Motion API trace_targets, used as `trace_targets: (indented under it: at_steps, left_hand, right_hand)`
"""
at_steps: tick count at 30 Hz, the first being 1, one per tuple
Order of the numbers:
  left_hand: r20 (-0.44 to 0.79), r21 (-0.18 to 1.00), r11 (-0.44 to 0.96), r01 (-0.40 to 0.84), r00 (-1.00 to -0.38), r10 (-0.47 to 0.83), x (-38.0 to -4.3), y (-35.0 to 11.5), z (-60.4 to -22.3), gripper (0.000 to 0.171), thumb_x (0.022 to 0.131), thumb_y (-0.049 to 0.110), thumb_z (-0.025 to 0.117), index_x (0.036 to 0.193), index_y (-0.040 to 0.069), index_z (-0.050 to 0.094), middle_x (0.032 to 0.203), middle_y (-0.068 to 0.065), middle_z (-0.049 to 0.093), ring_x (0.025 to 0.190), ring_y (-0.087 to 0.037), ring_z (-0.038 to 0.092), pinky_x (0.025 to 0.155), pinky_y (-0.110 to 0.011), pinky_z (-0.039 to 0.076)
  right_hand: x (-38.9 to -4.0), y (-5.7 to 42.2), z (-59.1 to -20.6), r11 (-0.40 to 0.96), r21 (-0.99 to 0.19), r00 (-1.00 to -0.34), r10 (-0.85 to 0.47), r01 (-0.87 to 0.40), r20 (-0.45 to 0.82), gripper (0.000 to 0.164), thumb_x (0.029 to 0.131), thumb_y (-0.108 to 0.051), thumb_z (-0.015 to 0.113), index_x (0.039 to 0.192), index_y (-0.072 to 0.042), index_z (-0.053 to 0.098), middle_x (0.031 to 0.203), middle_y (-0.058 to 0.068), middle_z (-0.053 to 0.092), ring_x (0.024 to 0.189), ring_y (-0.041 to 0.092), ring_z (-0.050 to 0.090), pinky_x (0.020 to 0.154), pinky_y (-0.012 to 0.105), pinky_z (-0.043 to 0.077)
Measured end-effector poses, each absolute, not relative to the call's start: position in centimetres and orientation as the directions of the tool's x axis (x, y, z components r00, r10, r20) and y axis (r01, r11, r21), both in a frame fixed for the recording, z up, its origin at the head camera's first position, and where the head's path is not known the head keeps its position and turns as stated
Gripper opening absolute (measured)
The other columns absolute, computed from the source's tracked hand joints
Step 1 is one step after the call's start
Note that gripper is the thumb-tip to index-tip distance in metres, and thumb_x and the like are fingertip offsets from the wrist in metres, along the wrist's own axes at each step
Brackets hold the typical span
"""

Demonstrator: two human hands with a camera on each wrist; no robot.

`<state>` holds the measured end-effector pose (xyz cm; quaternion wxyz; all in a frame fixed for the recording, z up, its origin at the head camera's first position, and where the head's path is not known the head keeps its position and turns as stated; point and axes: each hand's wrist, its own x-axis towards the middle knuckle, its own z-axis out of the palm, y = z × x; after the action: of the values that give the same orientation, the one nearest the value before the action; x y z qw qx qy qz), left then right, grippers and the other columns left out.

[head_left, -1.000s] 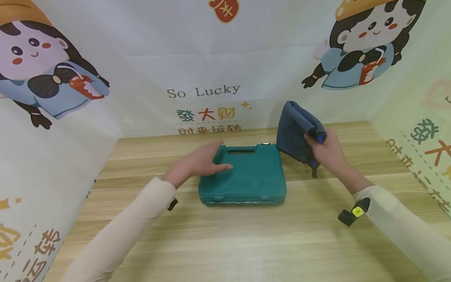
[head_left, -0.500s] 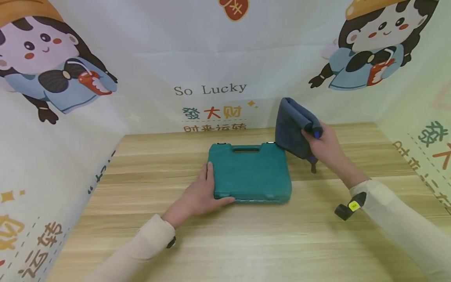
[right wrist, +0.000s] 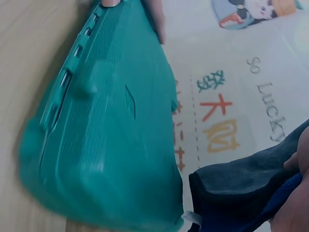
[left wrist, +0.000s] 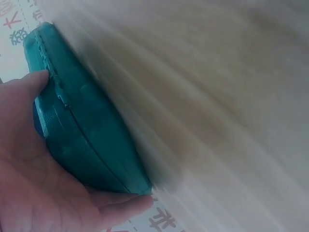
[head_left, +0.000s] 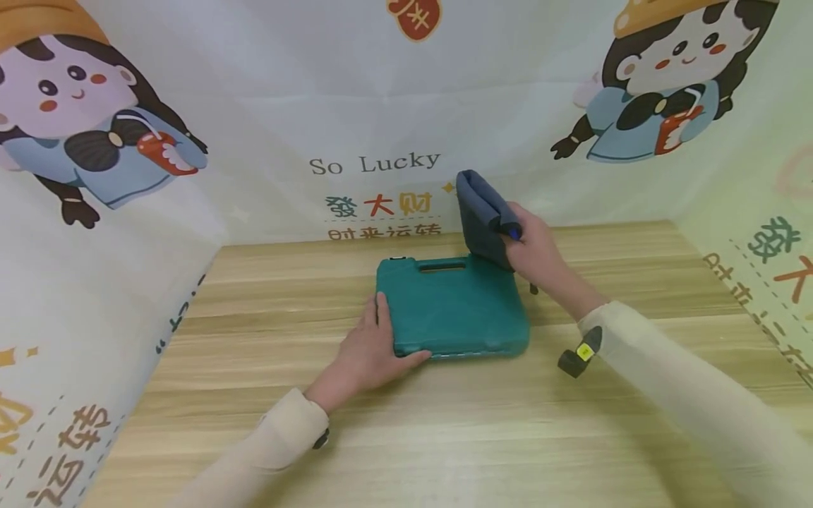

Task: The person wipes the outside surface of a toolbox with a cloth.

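Observation:
A teal plastic carrying case (head_left: 454, 307) with a handle slot lies flat on the table. My left hand (head_left: 368, 356) holds its near left corner, fingers along the left side and thumb on the hinged front edge; the left wrist view shows the case (left wrist: 91, 125) between thumb and fingers. My right hand (head_left: 540, 254) grips a folded dark blue cloth (head_left: 485, 222) with black edging. The cloth stands over the case's far right corner and hides it. Whether it touches the lid, I cannot tell. A short dark tab (head_left: 533, 288) hangs below that hand.
The wood-grain table (head_left: 406, 430) reaches to a printed white backdrop (head_left: 356, 92) behind and at both sides. Black wrist cameras, such as the right camera (head_left: 578, 358), stick out below the sleeves.
My left hand has come down from above the case to its near left corner. My right hand has carried the cloth leftward over the case's far right corner.

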<state>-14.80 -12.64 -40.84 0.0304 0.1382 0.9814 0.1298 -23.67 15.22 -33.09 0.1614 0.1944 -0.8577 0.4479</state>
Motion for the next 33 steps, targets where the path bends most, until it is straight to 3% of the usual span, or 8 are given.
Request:
trace_targets:
  at_steps: [7, 12, 14, 17, 19, 22, 33]
  left_hand:
    - [0.001, 0.233, 0.938, 0.256, -0.965, 0.264, -14.8, -12.5, -40.9, 0.121, 0.071, 0.082, 0.042, 0.144, -0.006, 0.001, 0.149, -0.025, 0.008, 0.133, -0.033, 0.019, 0.098, -0.043, 0.033]
    - [-0.010, 0.213, 0.942, 0.260, -0.963, 0.268, -14.9, -12.6, -41.0, 0.122, 0.071, 0.083, 0.041, 0.143, -0.007, 0.001, 0.148, -0.026, 0.010, 0.133, -0.034, 0.020, 0.098, -0.043, 0.033]
    - [-0.016, 0.203, 0.944, 0.262, -0.963, 0.270, -14.9, -12.6, -40.9, 0.122, 0.071, 0.083, 0.041, 0.143, -0.007, 0.002, 0.148, -0.027, 0.010, 0.132, -0.034, 0.021, 0.097, -0.044, 0.035]
    - [-0.027, 0.188, 0.946, 0.264, -0.961, 0.274, -14.9, -12.5, -40.8, 0.121, 0.072, 0.082, 0.040, 0.143, -0.008, 0.002, 0.147, -0.028, 0.011, 0.132, -0.035, 0.021, 0.097, -0.044, 0.035]
    - [-0.036, 0.174, 0.948, 0.266, -0.960, 0.276, -14.9, -12.5, -40.8, 0.121, 0.072, 0.083, 0.038, 0.143, -0.009, 0.003, 0.147, -0.029, 0.011, 0.132, -0.036, 0.020, 0.097, -0.045, 0.035]
    - [-0.042, 0.164, 0.950, 0.267, -0.960, 0.277, -14.9, -12.5, -40.8, 0.120, 0.072, 0.083, 0.037, 0.143, -0.009, 0.003, 0.147, -0.029, 0.011, 0.133, -0.036, 0.019, 0.098, -0.045, 0.034]
    - [-0.019, 0.143, 0.953, 0.267, -0.962, 0.272, -14.7, -12.4, -40.4, 0.120, 0.073, 0.082, 0.038, 0.143, -0.009, 0.005, 0.146, -0.029, 0.014, 0.132, -0.035, 0.022, 0.096, -0.046, 0.036]
  right_hand:
    - [-24.9, 10.8, -33.4, 0.558, -0.662, -0.865, -0.324, -0.501, 0.383, 0.047, 0.082, 0.008, 0.044, 0.127, -0.005, 0.051, 0.120, 0.015, 0.055, 0.107, 0.026, 0.051, 0.087, 0.041, 0.041]
    - [-25.4, 7.1, -34.3, 0.606, -0.533, -0.807, -0.450, -0.590, 0.382, 0.053, 0.084, 0.008, 0.047, 0.135, -0.007, 0.043, 0.129, 0.011, 0.049, 0.117, 0.023, 0.045, 0.094, 0.036, 0.037]
    - [-25.3, 5.8, -34.9, 0.642, -0.430, -0.772, -0.550, -0.635, 0.320, 0.057, 0.086, 0.006, 0.049, 0.139, -0.009, 0.037, 0.137, 0.012, 0.041, 0.123, 0.023, 0.039, 0.097, 0.035, 0.034]
    - [-25.1, 4.4, -35.9, 0.663, -0.266, -0.706, -0.698, -0.700, 0.118, 0.065, 0.087, 0.006, 0.049, 0.146, -0.011, 0.026, 0.149, 0.012, 0.023, 0.133, 0.028, 0.022, 0.104, 0.037, 0.024]
    - [-25.0, 3.8, -36.4, 0.653, -0.197, -0.664, -0.747, -0.731, -0.013, 0.068, 0.088, 0.005, 0.047, 0.148, -0.013, 0.019, 0.152, 0.013, 0.014, 0.135, 0.032, 0.013, 0.106, 0.040, 0.018]
    - [-25.1, 3.4, -36.9, 0.652, -0.142, -0.644, -0.758, -0.745, -0.103, 0.070, 0.088, 0.007, 0.044, 0.148, -0.015, 0.015, 0.153, 0.011, 0.008, 0.136, 0.033, 0.005, 0.107, 0.040, 0.014]
    - [-26.2, 4.4, -37.1, 0.629, -0.159, -0.617, -0.777, -0.761, -0.120, 0.074, 0.086, 0.011, 0.041, 0.148, -0.019, 0.015, 0.153, 0.005, 0.008, 0.137, 0.027, 0.004, 0.107, 0.038, 0.013]
